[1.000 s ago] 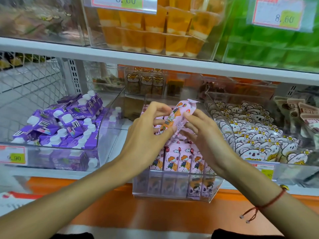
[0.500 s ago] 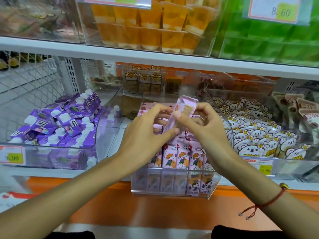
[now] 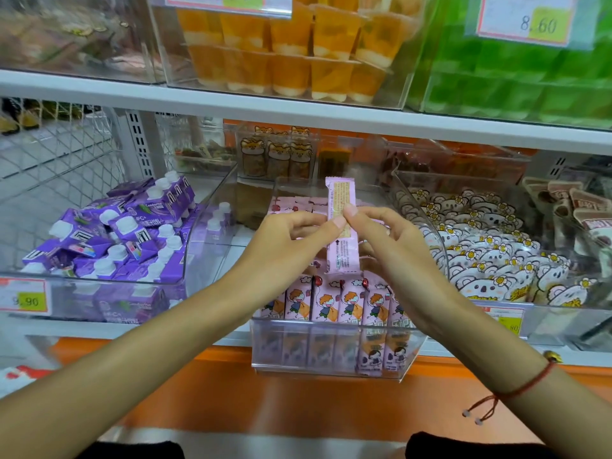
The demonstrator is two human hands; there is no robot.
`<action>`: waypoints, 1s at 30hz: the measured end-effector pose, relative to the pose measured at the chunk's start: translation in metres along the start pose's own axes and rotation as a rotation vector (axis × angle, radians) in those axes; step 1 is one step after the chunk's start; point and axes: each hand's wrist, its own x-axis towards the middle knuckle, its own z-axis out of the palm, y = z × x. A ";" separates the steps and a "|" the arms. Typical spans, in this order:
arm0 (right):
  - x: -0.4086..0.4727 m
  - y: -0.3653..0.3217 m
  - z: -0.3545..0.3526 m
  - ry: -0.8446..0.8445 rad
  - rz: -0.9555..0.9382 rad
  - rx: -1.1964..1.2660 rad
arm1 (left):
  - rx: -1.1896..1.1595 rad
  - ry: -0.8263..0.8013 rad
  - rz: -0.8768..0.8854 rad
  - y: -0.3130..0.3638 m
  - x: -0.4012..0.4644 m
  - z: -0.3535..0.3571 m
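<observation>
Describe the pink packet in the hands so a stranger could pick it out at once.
On the lower shelf, find the clear bin in the middle, between the purple cartons and the koala packets. Above it, the left hand and the right hand pinch one pink packet upright. Unlike the standing packets, it shows printed text, not a cartoon child.

Both arms are bare from the left hand (image 3: pixel 284 250) and right hand (image 3: pixel 394 250) back to the near edge. Round the right wrist runs a thin red cord bracelet (image 3: pixel 526 385) carrying a small gold bead (image 3: pixel 552 356), its two knotted ends tipped with pale beads (image 3: pixel 473 417). Dark cloth (image 3: pixel 463 445) shows nearest.
</observation>
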 end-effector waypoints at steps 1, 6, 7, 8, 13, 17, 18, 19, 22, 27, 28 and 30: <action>0.000 0.001 0.000 0.002 -0.020 -0.011 | 0.011 -0.002 0.001 0.000 0.000 -0.001; 0.000 0.002 -0.001 -0.066 -0.157 -0.098 | -0.001 -0.021 0.130 0.004 0.002 -0.007; 0.000 0.002 -0.002 -0.094 -0.192 -0.117 | 0.019 -0.016 0.177 0.004 0.003 -0.009; 0.000 0.001 -0.002 -0.118 -0.227 -0.135 | 0.058 -0.008 0.230 0.005 0.003 -0.010; -0.002 0.004 -0.004 -0.134 -0.324 -0.189 | 0.171 0.006 0.371 0.002 0.002 -0.012; -0.001 0.004 -0.003 -0.119 -0.348 -0.213 | 0.130 0.044 0.332 0.001 0.002 -0.011; -0.001 0.003 -0.002 -0.109 -0.352 -0.214 | 0.097 0.069 0.322 0.001 0.003 -0.011; -0.001 0.003 -0.002 -0.099 -0.353 -0.216 | 0.052 0.100 0.311 0.002 0.004 -0.011; -0.002 0.004 0.001 -0.078 -0.353 -0.226 | -0.068 0.190 0.229 0.003 0.004 -0.010; 0.000 0.002 -0.002 -0.029 -0.266 -0.072 | -0.171 0.242 0.196 0.003 0.006 -0.015; 0.001 0.002 -0.004 -0.029 -0.223 -0.038 | -0.158 0.227 0.228 0.004 0.007 -0.017; 0.004 0.002 -0.007 -0.026 -0.147 0.041 | -0.099 0.161 0.264 0.005 0.008 -0.022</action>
